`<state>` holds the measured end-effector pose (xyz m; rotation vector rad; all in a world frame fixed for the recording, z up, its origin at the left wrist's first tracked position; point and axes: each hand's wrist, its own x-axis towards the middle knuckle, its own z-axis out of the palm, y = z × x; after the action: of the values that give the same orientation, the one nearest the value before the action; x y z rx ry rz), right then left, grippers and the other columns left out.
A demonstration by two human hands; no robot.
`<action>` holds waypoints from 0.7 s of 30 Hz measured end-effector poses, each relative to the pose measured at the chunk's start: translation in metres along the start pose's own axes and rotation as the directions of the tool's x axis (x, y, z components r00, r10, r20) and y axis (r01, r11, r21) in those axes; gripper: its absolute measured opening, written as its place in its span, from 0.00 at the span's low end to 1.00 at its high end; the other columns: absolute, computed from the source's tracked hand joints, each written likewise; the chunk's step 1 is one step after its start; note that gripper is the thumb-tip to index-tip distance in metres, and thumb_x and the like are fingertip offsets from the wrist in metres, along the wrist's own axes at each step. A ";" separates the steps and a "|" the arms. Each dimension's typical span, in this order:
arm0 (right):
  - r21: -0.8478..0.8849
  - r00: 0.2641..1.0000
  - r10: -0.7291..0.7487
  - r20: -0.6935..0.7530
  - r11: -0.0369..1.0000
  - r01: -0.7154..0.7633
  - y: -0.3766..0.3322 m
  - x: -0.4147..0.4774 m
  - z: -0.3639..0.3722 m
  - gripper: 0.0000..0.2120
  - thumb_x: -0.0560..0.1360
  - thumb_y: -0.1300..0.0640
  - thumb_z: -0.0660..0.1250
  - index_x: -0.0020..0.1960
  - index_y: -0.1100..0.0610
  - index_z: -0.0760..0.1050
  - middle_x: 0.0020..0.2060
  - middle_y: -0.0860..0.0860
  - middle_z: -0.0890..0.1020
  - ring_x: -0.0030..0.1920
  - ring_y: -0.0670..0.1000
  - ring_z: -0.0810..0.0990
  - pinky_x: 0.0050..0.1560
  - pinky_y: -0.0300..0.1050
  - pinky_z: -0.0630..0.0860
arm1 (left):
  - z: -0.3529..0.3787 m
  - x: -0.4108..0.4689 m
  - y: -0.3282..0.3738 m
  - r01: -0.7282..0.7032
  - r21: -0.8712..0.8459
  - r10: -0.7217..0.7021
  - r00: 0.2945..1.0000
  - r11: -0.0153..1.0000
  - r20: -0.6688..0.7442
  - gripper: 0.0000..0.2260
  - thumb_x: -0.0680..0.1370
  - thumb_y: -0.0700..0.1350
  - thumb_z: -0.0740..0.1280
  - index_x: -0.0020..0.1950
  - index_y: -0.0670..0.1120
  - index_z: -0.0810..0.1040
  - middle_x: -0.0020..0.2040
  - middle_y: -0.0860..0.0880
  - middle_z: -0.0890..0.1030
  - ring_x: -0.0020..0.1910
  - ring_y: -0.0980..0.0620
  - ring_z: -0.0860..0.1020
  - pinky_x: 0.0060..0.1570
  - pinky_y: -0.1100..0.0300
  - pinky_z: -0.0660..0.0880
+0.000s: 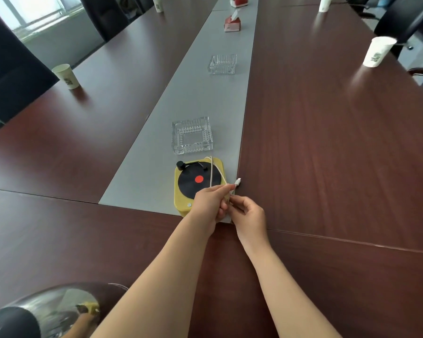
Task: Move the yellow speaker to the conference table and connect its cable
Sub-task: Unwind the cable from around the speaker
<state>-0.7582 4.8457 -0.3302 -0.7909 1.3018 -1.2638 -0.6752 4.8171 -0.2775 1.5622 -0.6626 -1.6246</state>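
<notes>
Cable, one, white, is pinched by left hand and right hand, which touch; its plug sticks out just past them. Under the grip, one yellow speaker sits on the grey strip of the conference table. Beyond lie two glass ashtrays and two red tissue boxes; four paper cups stand well apart.

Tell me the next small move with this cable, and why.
Probably guide the plug into the yellow speaker. The speaker already sits on the grey strip, the white cable loops over it, and left hand and right hand pinch the cable near its free plug.
</notes>
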 end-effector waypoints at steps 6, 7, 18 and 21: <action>-0.152 0.996 -0.073 -0.050 0.986 0.065 0.002 -0.004 0.003 0.10 0.76 0.68 0.64 0.42 0.55 0.78 0.36 0.46 0.81 0.37 0.40 0.80 0.39 0.27 0.74 | -0.001 0.003 -0.001 -0.023 0.139 0.023 1.000 0.990 0.000 0.08 0.76 0.43 0.67 0.53 0.42 0.80 0.17 0.52 0.67 0.15 0.58 0.62 0.17 0.71 0.59; -0.197 0.995 -0.088 -0.049 0.977 0.077 0.003 -0.004 0.004 0.08 0.76 0.67 0.63 0.43 0.56 0.77 0.37 0.46 0.81 0.38 0.42 0.79 0.38 0.27 0.73 | 0.000 0.003 -0.001 -0.035 0.155 0.036 0.999 0.987 0.000 0.08 0.77 0.43 0.67 0.53 0.42 0.80 0.17 0.51 0.67 0.15 0.58 0.62 0.17 0.71 0.59; -0.400 0.971 -0.231 -0.059 0.897 0.189 -0.007 0.001 -0.001 0.03 0.81 0.59 0.57 0.48 0.55 0.65 0.38 0.45 0.78 0.41 0.52 0.76 0.41 0.48 0.70 | -0.004 0.003 0.005 -0.058 0.265 0.063 0.998 0.962 -0.009 0.08 0.77 0.43 0.67 0.53 0.42 0.80 0.15 0.52 0.67 0.12 0.58 0.61 0.16 0.72 0.59; -0.357 0.973 -0.225 -0.044 0.914 0.195 -0.008 0.002 -0.003 0.03 0.81 0.60 0.57 0.48 0.55 0.66 0.37 0.41 0.77 0.43 0.52 0.78 0.42 0.46 0.72 | -0.005 0.004 0.003 -0.054 0.256 0.060 0.998 0.965 -0.017 0.09 0.77 0.44 0.67 0.54 0.41 0.80 0.15 0.52 0.68 0.13 0.59 0.61 0.16 0.71 0.59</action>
<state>-0.7630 4.8432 -0.3234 -1.1675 1.5694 -1.2582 -0.6699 4.8128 -0.2781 1.7256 -0.9260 -1.5216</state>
